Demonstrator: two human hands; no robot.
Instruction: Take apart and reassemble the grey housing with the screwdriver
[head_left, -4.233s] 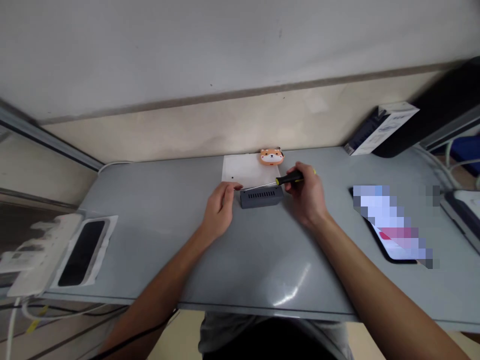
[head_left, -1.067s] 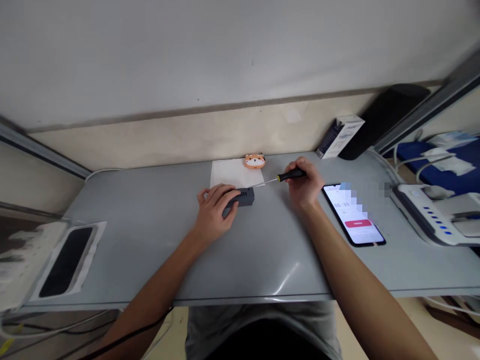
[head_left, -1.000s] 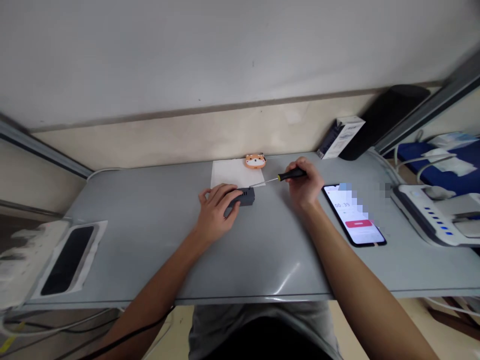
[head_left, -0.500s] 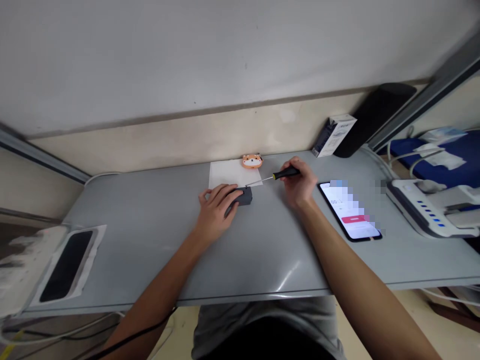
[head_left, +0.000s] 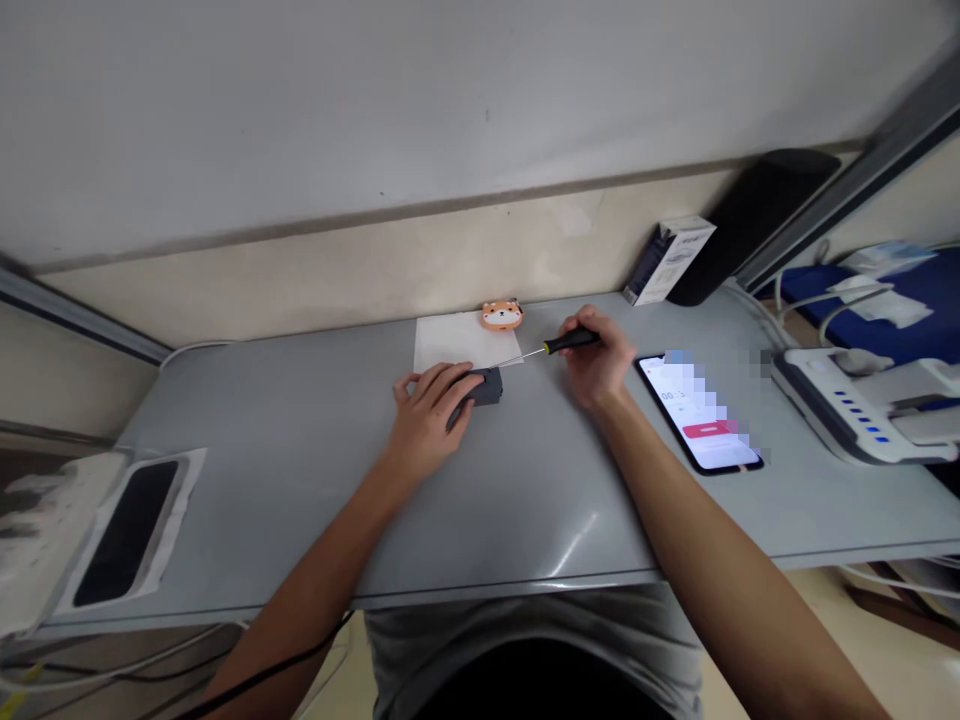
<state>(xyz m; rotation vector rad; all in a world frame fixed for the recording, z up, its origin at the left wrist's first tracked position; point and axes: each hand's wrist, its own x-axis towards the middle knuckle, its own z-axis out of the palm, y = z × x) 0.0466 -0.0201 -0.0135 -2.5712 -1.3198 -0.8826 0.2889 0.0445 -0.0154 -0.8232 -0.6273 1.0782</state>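
Our left hand [head_left: 431, 418] clasped over the grey box [head_left: 490, 386], right hand [head_left: 598, 366] tight around the screwdriver [head_left: 570, 342] (phone [head_left: 701, 420] beside, white sheet [head_left: 448, 347] behind).

I am counting one screwdriver [head_left: 562, 343], one dark grey box [head_left: 489, 386], one white sheet [head_left: 450, 342], one orange animal figure [head_left: 502, 314] and one lit phone [head_left: 701, 420]. I am also logging one white carton [head_left: 671, 258], one black cylinder [head_left: 757, 215], one white unit with blue lights [head_left: 847, 410] and one dark screen in white wrapping [head_left: 124, 530].
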